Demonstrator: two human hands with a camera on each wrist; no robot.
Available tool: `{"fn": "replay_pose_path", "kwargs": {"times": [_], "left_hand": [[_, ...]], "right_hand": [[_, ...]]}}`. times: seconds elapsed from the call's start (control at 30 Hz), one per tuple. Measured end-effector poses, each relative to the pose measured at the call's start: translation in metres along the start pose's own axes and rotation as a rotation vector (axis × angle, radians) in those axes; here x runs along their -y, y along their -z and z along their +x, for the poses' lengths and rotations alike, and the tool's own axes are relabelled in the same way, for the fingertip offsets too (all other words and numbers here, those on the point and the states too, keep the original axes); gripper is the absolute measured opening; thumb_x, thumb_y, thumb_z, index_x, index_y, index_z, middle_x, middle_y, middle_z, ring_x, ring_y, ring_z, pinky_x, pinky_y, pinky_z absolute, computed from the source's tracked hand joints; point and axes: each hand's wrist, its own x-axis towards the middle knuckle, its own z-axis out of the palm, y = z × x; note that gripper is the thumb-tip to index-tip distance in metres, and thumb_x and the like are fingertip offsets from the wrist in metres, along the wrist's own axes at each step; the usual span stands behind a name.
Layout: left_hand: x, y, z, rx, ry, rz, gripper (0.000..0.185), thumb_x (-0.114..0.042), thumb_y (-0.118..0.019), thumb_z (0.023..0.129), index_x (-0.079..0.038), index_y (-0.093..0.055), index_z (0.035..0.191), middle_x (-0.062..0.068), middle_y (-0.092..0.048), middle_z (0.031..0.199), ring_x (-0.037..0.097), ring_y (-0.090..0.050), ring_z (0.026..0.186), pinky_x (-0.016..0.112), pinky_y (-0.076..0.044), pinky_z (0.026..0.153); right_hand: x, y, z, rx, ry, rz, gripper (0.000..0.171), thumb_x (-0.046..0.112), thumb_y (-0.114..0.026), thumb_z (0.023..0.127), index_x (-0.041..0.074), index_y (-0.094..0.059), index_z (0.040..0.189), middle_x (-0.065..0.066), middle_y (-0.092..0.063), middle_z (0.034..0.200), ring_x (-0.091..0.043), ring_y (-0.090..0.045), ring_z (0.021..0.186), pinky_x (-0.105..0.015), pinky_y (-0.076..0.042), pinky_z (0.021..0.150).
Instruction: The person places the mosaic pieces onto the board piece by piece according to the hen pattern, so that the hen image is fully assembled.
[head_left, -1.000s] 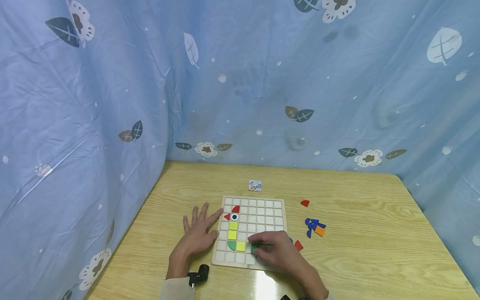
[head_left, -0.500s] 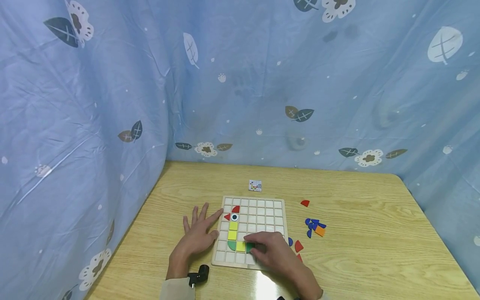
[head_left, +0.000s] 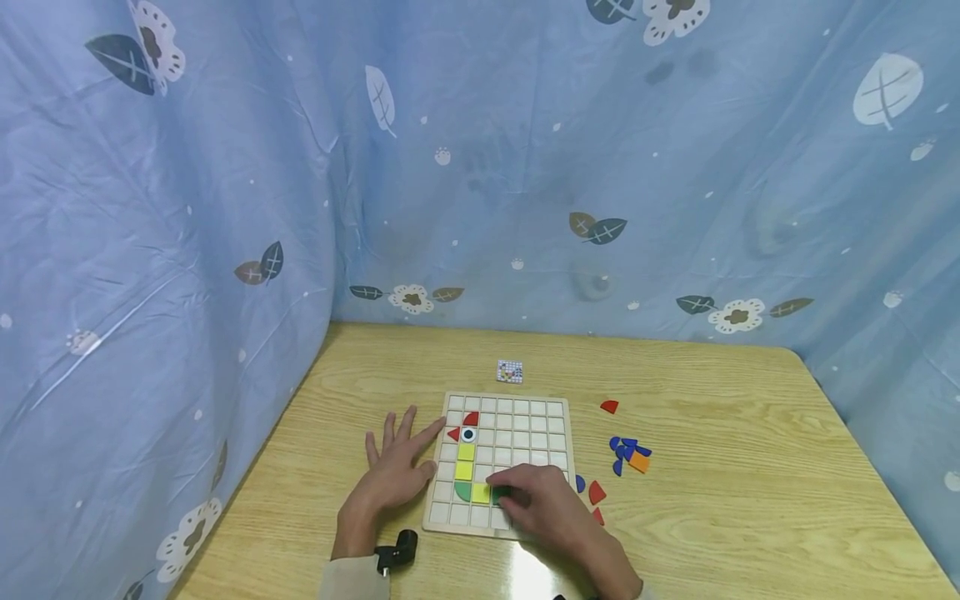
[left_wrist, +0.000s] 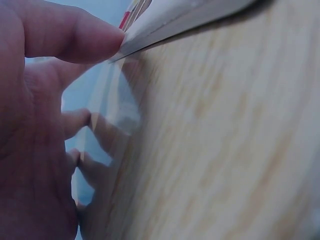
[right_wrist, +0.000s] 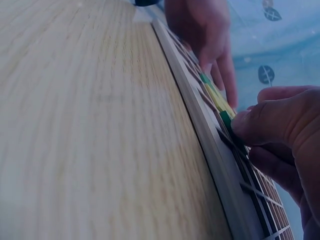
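Observation:
My right hand [head_left: 543,500] pinches a dark green piece [head_left: 498,496] between thumb and finger, low over the wooden grid board [head_left: 521,437]. The piece is directly right of a yellow square [head_left: 481,493]; the fingers partly hide its shape. In the right wrist view, the thumb presses against the green piece [right_wrist: 226,120]. My left hand [head_left: 397,475] lies with fingers spread, thumb and index fingertip at the board's left edge. On the board are a green quarter circle [head_left: 463,491], two stacked yellow squares [head_left: 465,462], an eye tile [head_left: 468,434], a red quarter circle [head_left: 472,418] and a red triangle [head_left: 453,434].
Behind the board lies a small pattern card [head_left: 510,372]. To the right, several blue pieces [head_left: 621,451] cluster by an orange square [head_left: 640,462]. Red quarter circles [head_left: 610,407] and a blue piece [head_left: 581,483] lie nearby. A blue curtain [head_left: 480,167] hangs behind the table.
My right hand has shifted slightly left, bringing the green piece up beside the yellow square. Another red piece at the board's right now shows. The left hand stays in place.

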Motion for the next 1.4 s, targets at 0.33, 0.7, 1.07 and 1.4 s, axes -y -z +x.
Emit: {"fn": "replay_pose_path", "kwargs": {"times": [0.33, 0.7, 1.07, 1.4], "left_hand": [[-0.002, 0.001, -0.001, 0.001, -0.007, -0.005, 0.068, -0.012, -0.066, 0.099, -0.024, -0.053, 0.165, 0.024, -0.015, 0.183, 0.054, 0.006, 0.168, 0.081, 0.016, 0.124], [0.007, -0.004, -0.001, -0.049, -0.074, -0.055, 0.070, -0.012, -0.065, 0.095, -0.026, -0.056, 0.163, 0.029, -0.018, 0.180, 0.060, 0.005, 0.166, 0.082, 0.019, 0.121], [-0.001, 0.000, -0.001, 0.006, -0.008, -0.023, 0.068, -0.012, -0.065, 0.100, -0.025, -0.052, 0.166, 0.022, -0.013, 0.183, 0.053, 0.009, 0.169, 0.080, 0.018, 0.124], [0.001, -0.001, 0.000, 0.000, -0.008, -0.023, 0.069, -0.011, -0.065, 0.098, -0.024, -0.053, 0.165, 0.023, -0.014, 0.183, 0.054, 0.008, 0.168, 0.079, 0.019, 0.124]], "right_hand": [[-0.002, 0.000, 0.001, 0.010, -0.018, -0.013, 0.034, -0.003, -0.085, 0.089, 0.012, -0.084, 0.119, 0.001, -0.084, 0.115, -0.009, -0.078, 0.108, -0.031, -0.065, 0.093], [-0.006, 0.003, -0.002, -0.047, 0.036, -0.010, 0.030, 0.000, -0.087, 0.087, 0.011, -0.084, 0.115, 0.002, -0.085, 0.111, -0.008, -0.079, 0.105, -0.028, -0.065, 0.090], [-0.028, 0.051, -0.037, -0.125, -0.078, 0.026, 0.028, 0.009, -0.091, 0.087, 0.015, -0.085, 0.114, 0.005, -0.084, 0.107, -0.006, -0.075, 0.087, -0.026, -0.062, 0.075], [-0.048, 0.077, -0.082, -0.258, -0.129, -0.109, 0.036, 0.003, -0.095, 0.080, 0.020, -0.085, 0.111, 0.014, -0.083, 0.100, -0.002, -0.077, 0.095, -0.005, -0.052, 0.090]]}}
